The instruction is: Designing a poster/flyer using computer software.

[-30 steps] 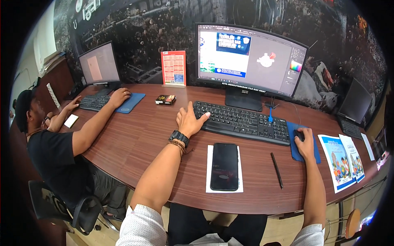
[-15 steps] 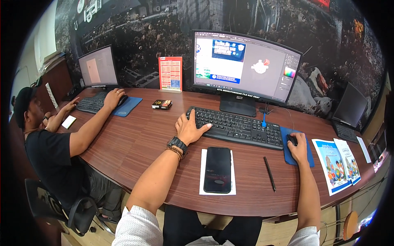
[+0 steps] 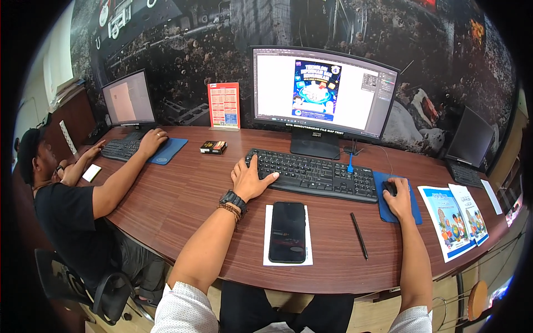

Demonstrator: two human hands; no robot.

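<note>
Black keyboard (image 3: pixel 316 175) flat on brown desk, before monitor stand, long side running left-right; left hand (image 3: pixel 250 178) rests on its left end. Black mouse (image 3: pixel 390 188) on blue pad (image 3: pixel 411 206) just right of keyboard, covered by right hand (image 3: pixel 398 198).

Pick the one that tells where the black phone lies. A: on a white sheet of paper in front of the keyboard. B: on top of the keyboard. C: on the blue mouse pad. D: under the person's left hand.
A: the black phone lies face up on a white sheet of paper, on the near side of the keyboard, between the person's forearms.
</note>
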